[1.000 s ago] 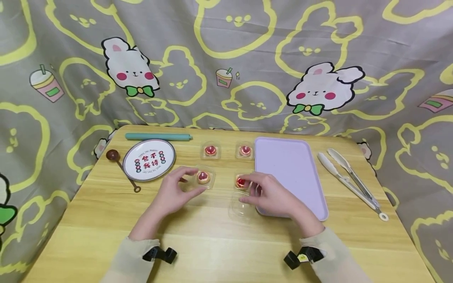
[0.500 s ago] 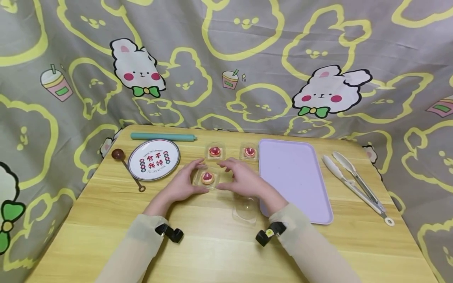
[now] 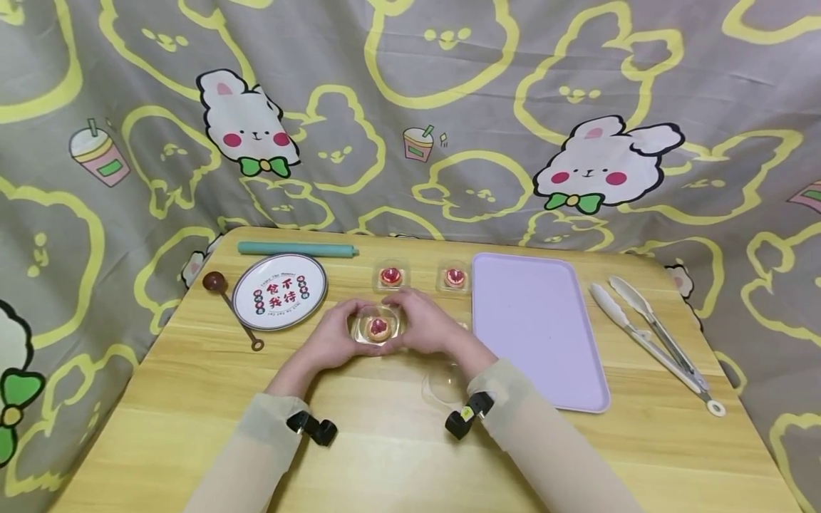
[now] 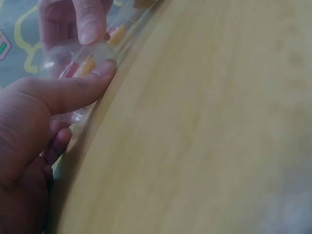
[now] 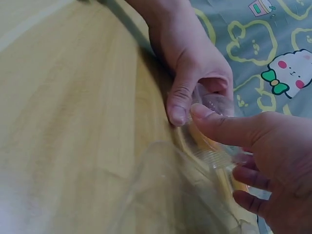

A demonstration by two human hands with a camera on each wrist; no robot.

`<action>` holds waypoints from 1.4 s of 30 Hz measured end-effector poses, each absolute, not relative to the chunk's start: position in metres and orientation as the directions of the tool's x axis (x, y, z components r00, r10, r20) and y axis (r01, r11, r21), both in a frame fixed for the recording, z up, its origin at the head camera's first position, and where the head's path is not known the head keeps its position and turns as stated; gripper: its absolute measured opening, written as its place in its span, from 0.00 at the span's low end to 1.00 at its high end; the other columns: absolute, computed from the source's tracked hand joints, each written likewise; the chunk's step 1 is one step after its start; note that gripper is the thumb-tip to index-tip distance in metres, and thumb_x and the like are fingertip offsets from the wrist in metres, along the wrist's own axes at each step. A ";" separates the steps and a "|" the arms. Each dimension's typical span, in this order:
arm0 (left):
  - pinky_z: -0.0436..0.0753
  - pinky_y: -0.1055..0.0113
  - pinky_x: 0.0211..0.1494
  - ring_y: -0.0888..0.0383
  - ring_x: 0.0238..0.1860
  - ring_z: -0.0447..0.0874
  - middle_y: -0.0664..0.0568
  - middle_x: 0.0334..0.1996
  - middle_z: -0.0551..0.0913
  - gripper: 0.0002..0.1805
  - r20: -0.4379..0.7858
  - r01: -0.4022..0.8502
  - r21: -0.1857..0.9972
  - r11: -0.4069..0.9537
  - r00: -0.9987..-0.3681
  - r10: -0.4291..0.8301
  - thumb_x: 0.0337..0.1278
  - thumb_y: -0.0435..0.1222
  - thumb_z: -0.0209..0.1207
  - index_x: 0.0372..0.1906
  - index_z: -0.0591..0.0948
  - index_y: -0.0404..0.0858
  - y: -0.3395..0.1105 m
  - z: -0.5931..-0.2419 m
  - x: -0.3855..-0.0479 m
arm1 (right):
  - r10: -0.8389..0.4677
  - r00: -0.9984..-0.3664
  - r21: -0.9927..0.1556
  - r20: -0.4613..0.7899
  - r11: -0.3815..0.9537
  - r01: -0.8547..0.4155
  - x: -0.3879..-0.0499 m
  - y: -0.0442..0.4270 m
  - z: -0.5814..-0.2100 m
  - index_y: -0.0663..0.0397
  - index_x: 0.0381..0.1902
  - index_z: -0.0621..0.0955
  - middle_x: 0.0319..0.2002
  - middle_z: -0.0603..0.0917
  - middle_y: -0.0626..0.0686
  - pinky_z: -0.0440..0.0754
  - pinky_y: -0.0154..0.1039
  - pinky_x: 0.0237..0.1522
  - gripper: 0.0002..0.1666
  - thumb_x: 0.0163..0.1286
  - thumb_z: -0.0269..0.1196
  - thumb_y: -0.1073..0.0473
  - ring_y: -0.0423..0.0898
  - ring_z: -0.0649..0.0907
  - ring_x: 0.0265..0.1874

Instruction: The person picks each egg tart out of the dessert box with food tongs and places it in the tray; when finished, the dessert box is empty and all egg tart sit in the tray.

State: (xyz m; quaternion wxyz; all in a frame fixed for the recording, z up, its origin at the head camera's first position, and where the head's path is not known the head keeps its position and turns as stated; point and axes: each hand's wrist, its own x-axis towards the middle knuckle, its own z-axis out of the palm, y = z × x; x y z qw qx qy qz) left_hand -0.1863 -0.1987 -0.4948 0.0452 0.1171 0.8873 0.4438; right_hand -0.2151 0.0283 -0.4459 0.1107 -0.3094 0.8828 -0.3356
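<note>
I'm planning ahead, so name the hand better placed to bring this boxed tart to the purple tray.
The right hand, probably: it holds the clear plastic box around the red-topped tart from the side nearer the purple tray, while the left hand grips the side farther away.

Tabletop (image 3: 378, 449) is running bare toward you; lilac tray (image 3: 539, 328) and clear plastic lid (image 3: 442, 385) are obstructing your right hand (image 3: 420, 324) rightward.
</note>
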 end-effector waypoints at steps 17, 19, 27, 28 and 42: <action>0.67 0.45 0.77 0.45 0.68 0.74 0.48 0.62 0.82 0.49 0.020 0.183 0.776 0.604 -0.964 0.266 0.32 0.48 0.88 0.65 0.79 0.40 -0.199 -0.492 -0.183 | -0.623 -0.780 -0.501 0.061 0.656 -0.564 -0.199 0.034 -0.442 0.53 0.76 0.74 0.62 0.77 0.53 0.82 0.48 0.60 0.57 0.49 0.84 0.49 0.50 0.81 0.54; 0.66 0.45 0.78 0.45 0.69 0.73 0.48 0.63 0.81 0.49 0.029 0.194 0.771 0.607 -0.962 0.271 0.34 0.47 0.88 0.67 0.79 0.41 -0.200 -0.492 -0.183 | -0.612 -0.789 -0.543 0.060 0.643 -0.540 -0.197 0.040 -0.440 0.52 0.78 0.72 0.62 0.77 0.54 0.84 0.47 0.55 0.57 0.50 0.83 0.50 0.50 0.82 0.51; 0.66 0.43 0.77 0.44 0.67 0.73 0.48 0.60 0.81 0.49 0.047 0.233 0.749 0.620 -0.952 0.301 0.42 0.46 0.85 0.72 0.76 0.39 -0.203 -0.491 -0.186 | -0.613 -0.780 -0.762 0.121 0.446 -0.469 -0.188 0.072 -0.429 0.55 0.79 0.70 0.49 0.85 0.54 0.83 0.38 0.33 0.54 0.54 0.78 0.61 0.47 0.83 0.36; 0.66 0.43 0.76 0.44 0.67 0.74 0.48 0.59 0.81 0.48 0.054 0.246 0.750 0.615 -0.948 0.313 0.44 0.45 0.85 0.72 0.76 0.39 -0.203 -0.491 -0.187 | -0.615 -0.777 -0.774 0.134 0.425 -0.470 -0.185 0.077 -0.427 0.55 0.79 0.70 0.49 0.85 0.54 0.83 0.38 0.32 0.54 0.55 0.78 0.62 0.47 0.83 0.35; 0.67 0.35 0.74 0.46 0.76 0.62 0.51 0.78 0.66 0.60 0.156 0.373 0.738 0.563 -0.905 0.395 0.42 0.51 0.84 0.82 0.65 0.53 -0.199 -0.452 -0.163 | -0.591 -0.741 -0.868 0.319 0.133 -0.479 -0.153 0.114 -0.423 0.66 0.68 0.79 0.44 0.86 0.51 0.88 0.42 0.36 0.41 0.55 0.75 0.76 0.46 0.84 0.34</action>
